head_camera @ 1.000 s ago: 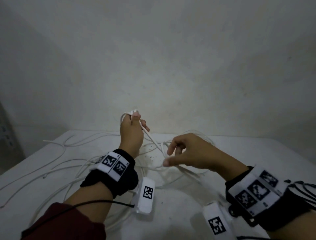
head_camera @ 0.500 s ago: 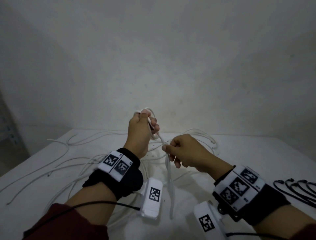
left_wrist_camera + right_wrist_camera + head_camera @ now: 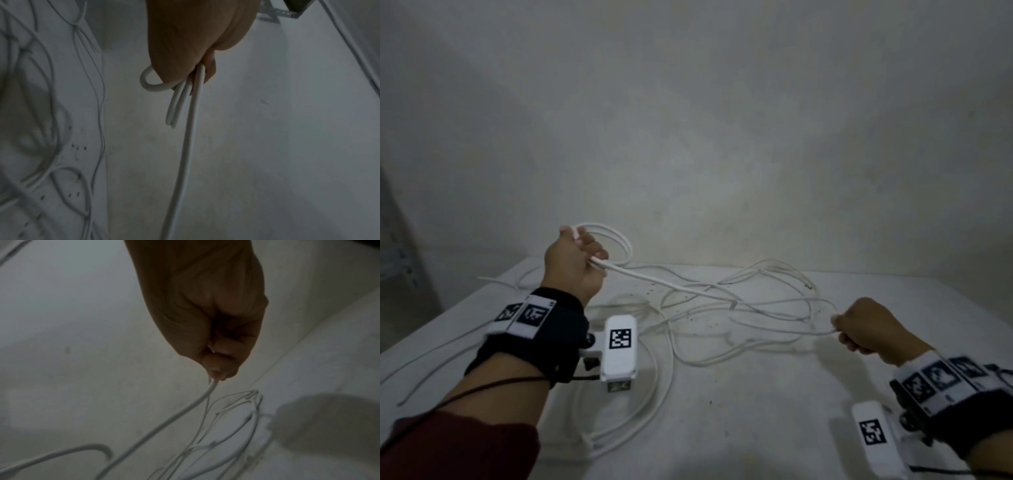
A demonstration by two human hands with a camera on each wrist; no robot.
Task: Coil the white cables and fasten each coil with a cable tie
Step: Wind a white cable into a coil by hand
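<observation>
White cable [image 3: 681,286] is now drawn taut between hands held well apart above the surface [image 3: 756,411]. Left hand [image 3: 571,263] is clamped on the coil [image 3: 616,245], right hand [image 3: 866,330] on cable; another loop is readied.

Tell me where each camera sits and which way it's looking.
Head: on the head, looking forward and down at the table; both forearms, left hand, right hand.
Left wrist: looks along the left hand, which grips cable loops.
Right wrist: looks along the right hand, which pinches the cable.
All three share that cable.
</observation>
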